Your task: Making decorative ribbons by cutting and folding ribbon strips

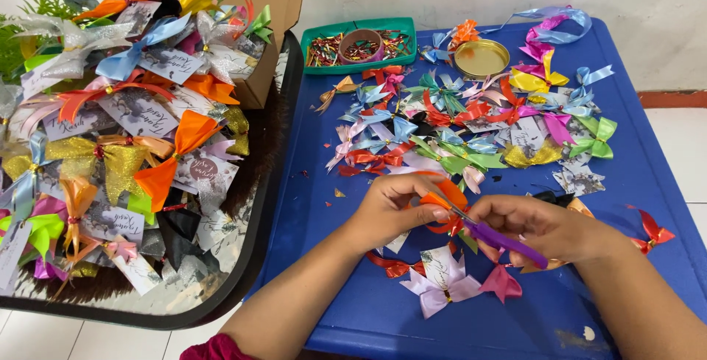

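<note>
My left hand (394,209) pinches an orange ribbon (449,196) over the blue table (641,176). My right hand (541,227) grips small purple-handled scissors (501,240), whose blades meet the orange ribbon just right of my left fingers. Below the hands lie a lilac bow with a printed tag (442,277), a pink bow (502,283) and a red bow (392,265). A red bow (652,231) lies to the right of my right wrist.
A heap of finished ribbon bows (471,124) covers the table's far half, with a gold lid (481,58) and a green tray (324,32) of shiny scraps holding a tape roll (361,44). At left, a dark tray (276,154) holds several tagged bows and a cardboard box (276,14).
</note>
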